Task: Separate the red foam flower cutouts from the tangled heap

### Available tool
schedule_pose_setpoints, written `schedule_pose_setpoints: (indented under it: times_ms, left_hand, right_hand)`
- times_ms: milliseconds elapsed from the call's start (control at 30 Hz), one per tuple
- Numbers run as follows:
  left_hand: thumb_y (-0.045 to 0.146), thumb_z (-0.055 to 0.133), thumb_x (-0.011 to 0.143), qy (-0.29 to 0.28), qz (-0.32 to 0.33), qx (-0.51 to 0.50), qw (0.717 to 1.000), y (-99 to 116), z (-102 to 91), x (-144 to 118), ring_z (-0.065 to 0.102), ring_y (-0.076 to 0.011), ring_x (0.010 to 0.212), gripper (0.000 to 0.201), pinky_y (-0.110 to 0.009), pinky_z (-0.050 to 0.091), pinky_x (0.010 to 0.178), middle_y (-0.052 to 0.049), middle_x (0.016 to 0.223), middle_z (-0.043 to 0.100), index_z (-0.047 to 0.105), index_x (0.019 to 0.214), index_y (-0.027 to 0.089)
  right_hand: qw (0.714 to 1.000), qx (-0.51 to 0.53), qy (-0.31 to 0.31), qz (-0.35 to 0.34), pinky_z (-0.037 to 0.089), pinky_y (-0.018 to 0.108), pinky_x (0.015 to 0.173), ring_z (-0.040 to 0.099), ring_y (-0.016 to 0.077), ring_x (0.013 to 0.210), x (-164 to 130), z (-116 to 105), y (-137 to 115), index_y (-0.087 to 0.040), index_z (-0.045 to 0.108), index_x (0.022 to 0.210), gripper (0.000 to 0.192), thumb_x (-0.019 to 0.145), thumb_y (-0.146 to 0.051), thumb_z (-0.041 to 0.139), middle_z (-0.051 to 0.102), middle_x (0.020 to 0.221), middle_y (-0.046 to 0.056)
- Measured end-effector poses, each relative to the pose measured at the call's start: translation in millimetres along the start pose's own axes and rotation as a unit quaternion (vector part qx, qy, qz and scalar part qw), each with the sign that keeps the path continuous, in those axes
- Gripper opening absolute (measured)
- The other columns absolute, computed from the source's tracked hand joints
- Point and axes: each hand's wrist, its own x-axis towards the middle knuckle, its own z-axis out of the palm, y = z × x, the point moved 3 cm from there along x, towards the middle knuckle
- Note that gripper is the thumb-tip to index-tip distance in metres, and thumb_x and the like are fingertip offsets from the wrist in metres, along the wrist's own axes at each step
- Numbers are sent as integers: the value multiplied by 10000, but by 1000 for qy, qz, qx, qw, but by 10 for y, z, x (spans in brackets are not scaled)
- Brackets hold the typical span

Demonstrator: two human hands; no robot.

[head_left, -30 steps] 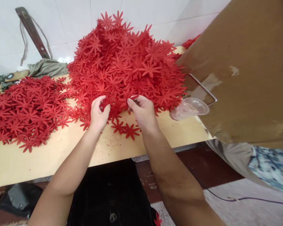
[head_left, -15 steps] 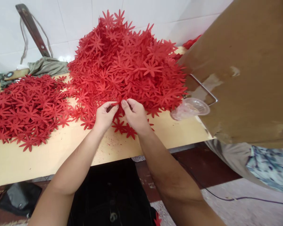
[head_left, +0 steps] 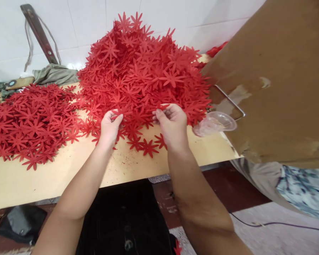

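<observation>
Pale counter (head_left: pixel 79 173), white tiled wall (head_left: pixel 175 10) behind; a tall heap of red cutouts (head_left: pixel 146 74) stands beside a lower pile (head_left: pixel 32 124). Before the heap, the left hand (head_left: pixel 110 128) and right hand (head_left: pixel 174 124), apart, each pinch a red piece (head_left: pixel 163 107). A brown panel (head_left: pixel 279 88) stands at right beside a clear plastic container (head_left: pixel 220 122).

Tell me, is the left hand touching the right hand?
Apart. The head view plainly shows a wide gap between the left hand and the right hand, with red flower shapes visible between them.
</observation>
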Motion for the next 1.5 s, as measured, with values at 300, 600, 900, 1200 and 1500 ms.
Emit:
schedule_pose_setpoints:
  times_ms: [300, 600, 900, 1200, 1500]
  left_hand:
    - [141, 630, 733, -13, 10, 62, 998, -32, 49, -15, 445, -54, 474, 132, -201, 383, 562, 69, 526, 516, 531, 647, 155]
    - [164, 541, 842, -46, 7, 144, 988, -41, 112, -31, 286, -47, 451, 337, -210, 240, 487, 81, 457, 354, 406, 533, 162]
    - [129, 599, 786, -98, 9, 58, 993, -24, 140, -53, 442, -53, 546, 174, -187, 359, 593, 61, 561, 510, 528, 628, 147]
    - [186, 675, 712, -109, 23, 32, 993, -28, 170, -82, 474, -54, 569, 165, -190, 388, 624, 65, 604, 534, 522, 652, 169]
    - [137, 673, 686, -116, 44, 36, 992, 54, 69, -77, 505, -56, 601, 136, -192, 409, 655, 54, 652, 579, 541, 684, 164]
  right_hand:
    - [983, -149, -56, -91, 498, 448, 905, 602, 225, 1004, -75, 141, -93, -221, 641, 1002, 234, 793, -316, 593, 644, 1068, 91]
    - [975, -13, -218, 50, 535, 402, 849, 658, 212, 889, -211, 501, -89, -195, 617, 923, 425, 667, -525, 695, 692, 948, 77]
    - [984, 47, -165, 55, 511, 301, 710, 577, 116, 657, -152, 449, -137, -202, 601, 732, 213, 638, -343, 731, 630, 715, -12]
    - [983, 103, -114, 99, 519, 287, 668, 588, 116, 683, -88, 384, -67, -221, 530, 694, 140, 689, -311, 637, 619, 737, -13]
    - [977, 80, -173, 92, 529, 290, 671, 624, 130, 721, -109, 313, -177, -218, 590, 754, 373, 685, -579, 653, 653, 755, 13]
